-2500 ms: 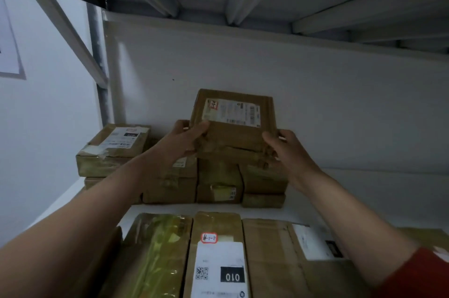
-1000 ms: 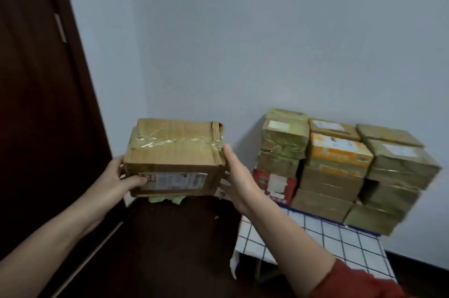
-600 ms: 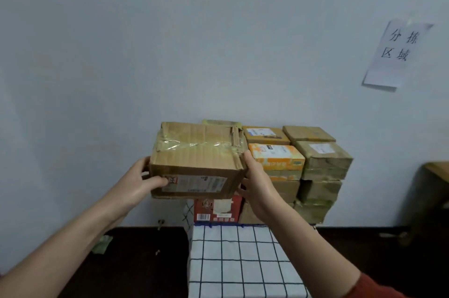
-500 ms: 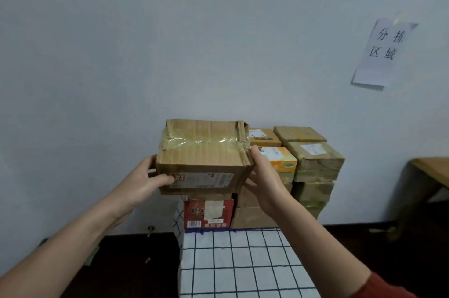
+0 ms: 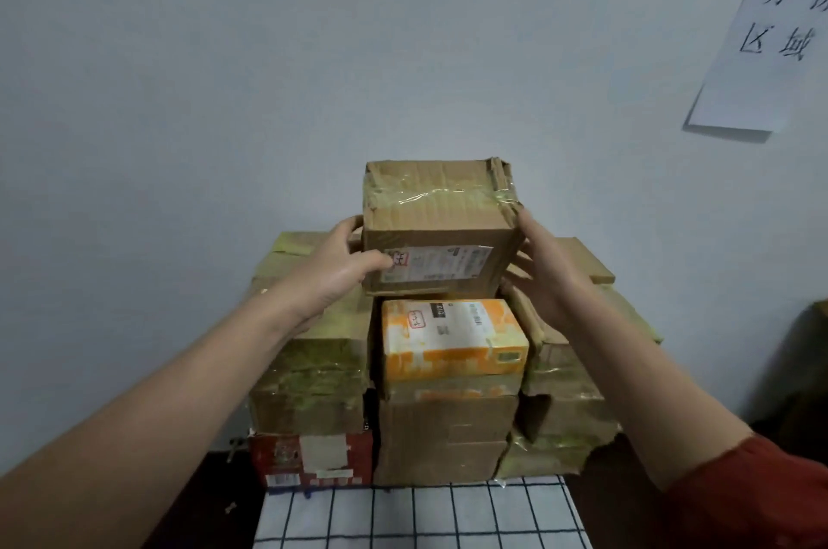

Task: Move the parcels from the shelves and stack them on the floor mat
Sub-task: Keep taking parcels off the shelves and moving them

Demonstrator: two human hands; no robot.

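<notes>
A brown taped parcel (image 5: pixel 437 226) with a white label on its near face sits at the top of the stack, just above an orange and white parcel (image 5: pixel 450 338). My left hand (image 5: pixel 334 273) grips its left side, thumb on the label face. My right hand (image 5: pixel 544 266) presses against its right side with fingers spread. Whether the parcel rests on the stack or hangs just above it I cannot tell. The stack stands on a white mat with a dark grid (image 5: pixel 421 517) against the wall.
Taped brown parcels (image 5: pixel 313 373) fill the left column above a red box (image 5: pixel 313 459); more brown parcels (image 5: pixel 569 405) stand on the right. A paper sign (image 5: pixel 770 37) hangs on the wall at upper right. Dark floor lies either side of the mat.
I took the parcel off the shelf, turned and carried it to the stack on the mat. It is now at the top of the middle column, and I stand much closer.
</notes>
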